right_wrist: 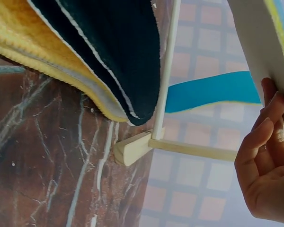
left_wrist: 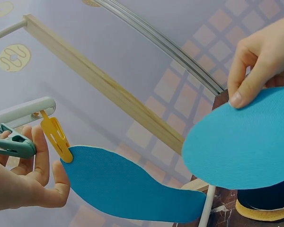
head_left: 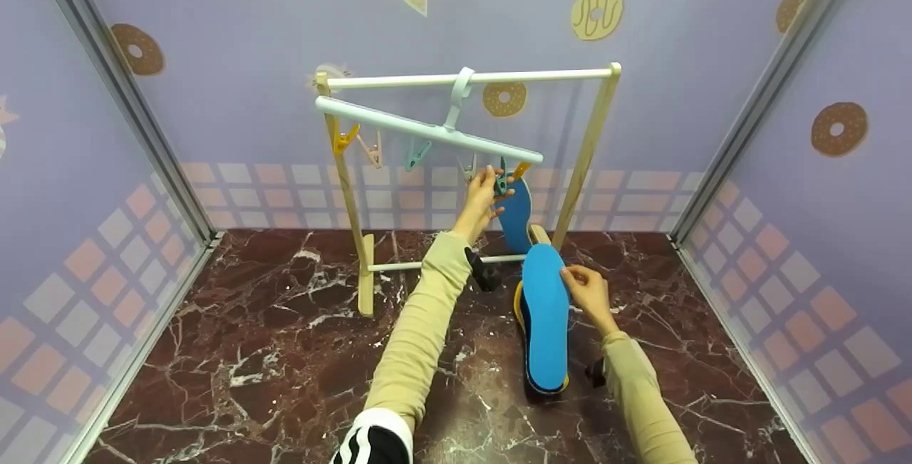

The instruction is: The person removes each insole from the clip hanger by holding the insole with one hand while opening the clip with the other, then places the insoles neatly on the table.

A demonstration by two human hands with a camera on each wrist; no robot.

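Note:
My left hand (head_left: 479, 209) is raised under the right end of a white clip hanger (head_left: 399, 122), where its fingers grip a green clip (left_wrist: 15, 145). Beside them, a yellow clip (left_wrist: 56, 137) bites the tip of a blue insole (left_wrist: 128, 184), which hangs down. Lower right, my right hand (head_left: 590, 296) pinches the edge of a second blue insole (head_left: 547, 321) near its upper end. In the right wrist view its pale underside (right_wrist: 260, 42) shows. Dark insoles (right_wrist: 137, 56) and yellow fuzzy ones (right_wrist: 47, 42) lie beneath it on the floor.
The hanger hooks over the top bar (head_left: 541, 75) of a wooden rack (head_left: 588, 157) and tilts down to the right. More clips dangle from it, among them a yellow clip (head_left: 344, 140) and a pink clip (head_left: 372, 150). Patterned walls surround the dark marbled floor (head_left: 285, 364).

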